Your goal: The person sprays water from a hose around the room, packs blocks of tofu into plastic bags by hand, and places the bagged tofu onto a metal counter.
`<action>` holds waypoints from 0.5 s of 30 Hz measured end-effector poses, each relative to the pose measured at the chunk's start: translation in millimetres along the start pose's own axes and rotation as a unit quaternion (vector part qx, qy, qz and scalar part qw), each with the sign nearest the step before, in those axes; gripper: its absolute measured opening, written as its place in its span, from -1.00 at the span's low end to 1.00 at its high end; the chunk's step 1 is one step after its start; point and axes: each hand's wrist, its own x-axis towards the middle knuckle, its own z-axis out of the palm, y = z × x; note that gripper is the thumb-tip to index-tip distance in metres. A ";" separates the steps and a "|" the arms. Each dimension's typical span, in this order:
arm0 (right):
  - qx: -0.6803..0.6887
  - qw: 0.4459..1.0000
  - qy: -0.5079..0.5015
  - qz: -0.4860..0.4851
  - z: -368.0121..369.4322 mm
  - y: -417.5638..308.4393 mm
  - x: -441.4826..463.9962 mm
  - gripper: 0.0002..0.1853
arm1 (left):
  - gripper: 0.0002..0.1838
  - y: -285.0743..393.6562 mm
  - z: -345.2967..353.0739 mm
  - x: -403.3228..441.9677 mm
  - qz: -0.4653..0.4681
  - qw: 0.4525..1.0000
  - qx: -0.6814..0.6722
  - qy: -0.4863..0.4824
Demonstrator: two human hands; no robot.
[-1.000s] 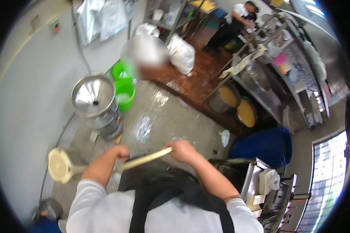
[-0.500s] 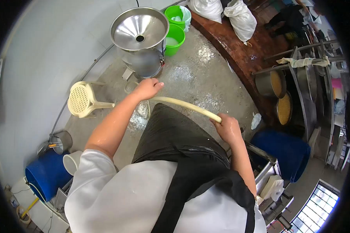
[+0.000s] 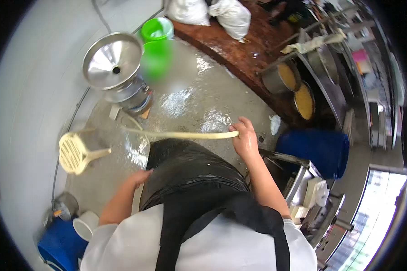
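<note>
My right hand (image 3: 245, 141) is closed around the end of a pale yellow hose (image 3: 185, 135). The hose runs leftward in front of the black apron (image 3: 190, 165) and curves back toward the floor by a steel machine. My left hand (image 3: 141, 177) is low beside the apron's left edge, apart from the hose; its fingers are smeared by motion. Ahead on the left stands the steel machine (image 3: 133, 98), topped by a wide, shiny funnel-shaped hopper (image 3: 95, 63) with a dark hole in its middle.
A cream plastic stool (image 3: 72, 152) stands left on the wet floor (image 3: 181, 106). Green buckets (image 3: 157, 56) sit beside the machine, partly behind a blurred patch. White sacks (image 3: 230, 18) rest on a red-brown ledge. Right are pots (image 3: 276, 80) and a blue barrel (image 3: 314, 151).
My left hand has dropped from above the hose down to the apron's left side. My right hand still holds the hose, now straighter. The view has turned right, shifting the surroundings left.
</note>
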 end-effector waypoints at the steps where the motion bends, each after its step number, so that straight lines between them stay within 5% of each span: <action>1: -0.017 0.998 0.033 -0.047 -5.6 1.4 1.3 -0.82 | -0.21 -24.7 -7.6 41.8 0.006 0.990 0.137 0.030; 3: -0.040 0.993 0.075 -0.085 -16.3 1.1 1.0 -0.82 | -0.21 -62.1 -29.7 86.7 0.021 0.957 0.282 0.061; 5: -0.039 0.989 0.095 -0.110 -27.9 -4.8 -0.3 -0.83 | -0.20 -59.4 -41.7 86.9 0.108 0.960 0.131 0.224; 8: -0.017 0.986 0.106 -0.128 -34.5 -12.2 -7.0 -0.82 | -0.11 -3.6 -47.5 43.1 0.260 0.908 0.103 0.313; 12: 0.032 0.979 0.135 -0.151 -31.0 -21.1 -15.5 -0.74 | -0.06 72.3 -36.5 14.1 0.354 0.844 0.269 0.299; 15: 0.044 0.976 0.160 -0.141 -38.3 -16.5 -18.6 -0.62 | -0.32 104.0 -22.5 17.4 0.396 0.789 0.376 0.282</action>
